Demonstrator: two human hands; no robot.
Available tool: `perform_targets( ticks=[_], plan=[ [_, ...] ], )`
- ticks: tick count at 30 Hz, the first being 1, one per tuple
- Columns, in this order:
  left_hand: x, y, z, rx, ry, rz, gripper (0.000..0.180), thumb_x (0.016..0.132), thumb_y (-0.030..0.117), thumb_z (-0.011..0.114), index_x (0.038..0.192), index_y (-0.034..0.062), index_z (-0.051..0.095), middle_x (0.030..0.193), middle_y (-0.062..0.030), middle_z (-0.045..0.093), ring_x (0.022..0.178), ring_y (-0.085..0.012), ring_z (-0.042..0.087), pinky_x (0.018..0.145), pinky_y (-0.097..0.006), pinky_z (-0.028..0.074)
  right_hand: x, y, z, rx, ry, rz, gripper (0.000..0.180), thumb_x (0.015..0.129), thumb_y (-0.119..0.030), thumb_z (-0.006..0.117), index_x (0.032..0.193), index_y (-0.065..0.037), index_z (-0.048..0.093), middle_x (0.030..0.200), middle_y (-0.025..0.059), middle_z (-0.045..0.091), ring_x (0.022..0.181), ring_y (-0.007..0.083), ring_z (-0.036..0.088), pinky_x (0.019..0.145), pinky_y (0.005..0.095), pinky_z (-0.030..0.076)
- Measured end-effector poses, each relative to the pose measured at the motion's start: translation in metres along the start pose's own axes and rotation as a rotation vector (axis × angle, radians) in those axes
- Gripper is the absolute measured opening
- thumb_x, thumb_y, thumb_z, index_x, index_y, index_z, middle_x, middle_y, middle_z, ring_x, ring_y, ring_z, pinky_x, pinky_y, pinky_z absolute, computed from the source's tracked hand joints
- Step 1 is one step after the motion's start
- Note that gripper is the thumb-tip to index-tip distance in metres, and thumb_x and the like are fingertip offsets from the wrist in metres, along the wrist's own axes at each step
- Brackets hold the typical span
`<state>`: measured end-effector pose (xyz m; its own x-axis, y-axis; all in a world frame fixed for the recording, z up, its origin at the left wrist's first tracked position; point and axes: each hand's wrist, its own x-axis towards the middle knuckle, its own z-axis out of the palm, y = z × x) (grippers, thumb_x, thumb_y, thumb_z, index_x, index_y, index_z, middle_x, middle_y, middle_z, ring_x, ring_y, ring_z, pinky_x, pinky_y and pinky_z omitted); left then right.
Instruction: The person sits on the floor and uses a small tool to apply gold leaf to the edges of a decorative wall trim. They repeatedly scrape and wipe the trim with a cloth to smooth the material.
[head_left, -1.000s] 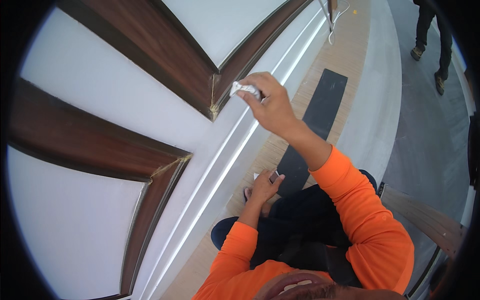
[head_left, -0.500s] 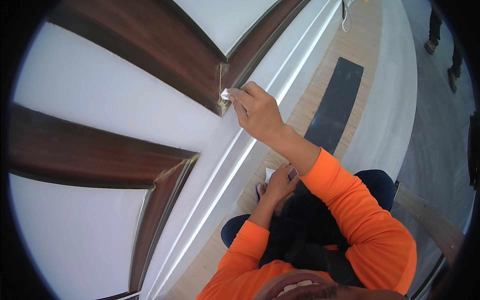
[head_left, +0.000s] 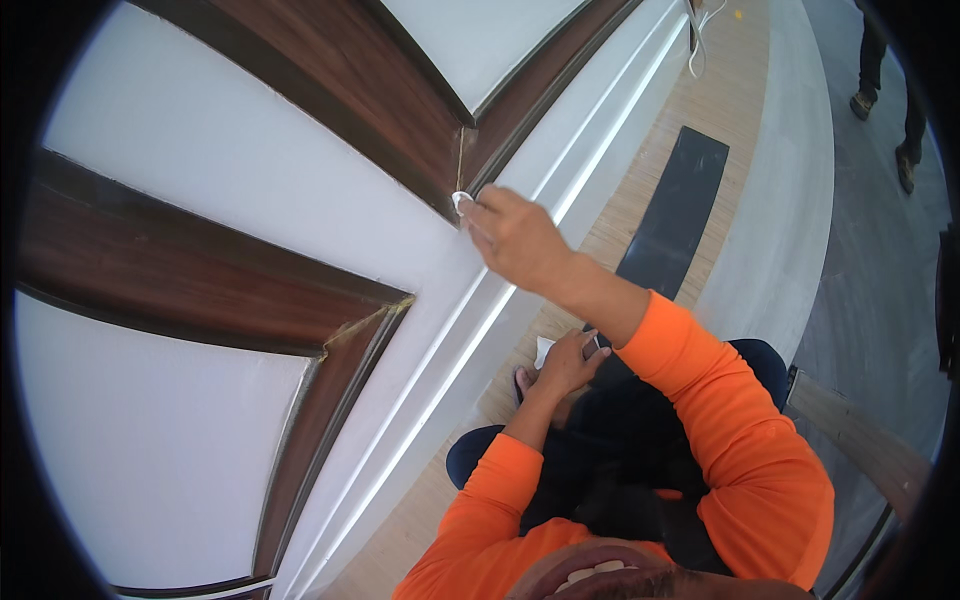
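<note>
My right hand (head_left: 520, 240) pinches a small crumpled white wad (head_left: 461, 201), which looks like paper or cloth. Its tip presses on the mitred corner of the upper dark brown wood moulding (head_left: 400, 130), where a pale yellowish line marks the joint. Down by my lap, my left hand (head_left: 566, 365) is closed round a small dark object (head_left: 591, 346), its kind unclear. A white scrap (head_left: 543, 350) shows beside those fingers; whether they hold it I cannot tell. Similar yellowish residue runs along the corner joint of the lower brown moulding (head_left: 200, 255).
White panel (head_left: 250, 190) lies between the mouldings, with a white ledge (head_left: 480, 310) alongside. A dark grey board (head_left: 680, 190) rests on the light wood-grain surface (head_left: 745, 100). White cable (head_left: 697, 45) lies at the far end. Another person's legs (head_left: 872, 60) stand at the far right.
The view has shifted slightly. My right hand has moved a little along the joint toward the moulding's corner tip, still pinching the white wad. My left hand stays by my lap.
</note>
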<state>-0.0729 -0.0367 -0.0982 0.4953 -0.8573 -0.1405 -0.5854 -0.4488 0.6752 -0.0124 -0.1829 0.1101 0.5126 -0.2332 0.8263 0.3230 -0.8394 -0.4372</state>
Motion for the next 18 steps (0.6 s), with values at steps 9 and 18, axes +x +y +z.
perform_targets(
  ticks=[9,18],
  plan=[
    [0.004,0.008,-0.006,0.039,-0.079,-0.071,0.053,0.096,0.041,0.071,0.134,0.0044,0.068,0.111,-0.0219,0.065,0.106,-0.0405,0.066,0.095,-0.046,0.052,-0.002,0.016,0.001,-0.064,0.038,0.009,0.023,0.087,-0.005,0.068,0.109,-0.003,0.073,0.089,0.0121,0.058,0.085,0.0299,0.064,0.068,0.0415,0.056],
    [0.005,0.016,-0.01,0.01,-0.107,-0.069,0.055,0.097,0.042,0.07,0.133,0.0003,0.068,0.115,-0.0217,0.065,0.109,-0.0401,0.066,0.097,-0.045,0.052,0.007,0.019,-0.011,0.019,-0.066,-0.021,0.023,0.09,-0.002,0.071,0.113,0.0,0.071,0.09,0.0113,0.058,0.082,0.0301,0.064,0.07,0.0403,0.056]
  ],
)
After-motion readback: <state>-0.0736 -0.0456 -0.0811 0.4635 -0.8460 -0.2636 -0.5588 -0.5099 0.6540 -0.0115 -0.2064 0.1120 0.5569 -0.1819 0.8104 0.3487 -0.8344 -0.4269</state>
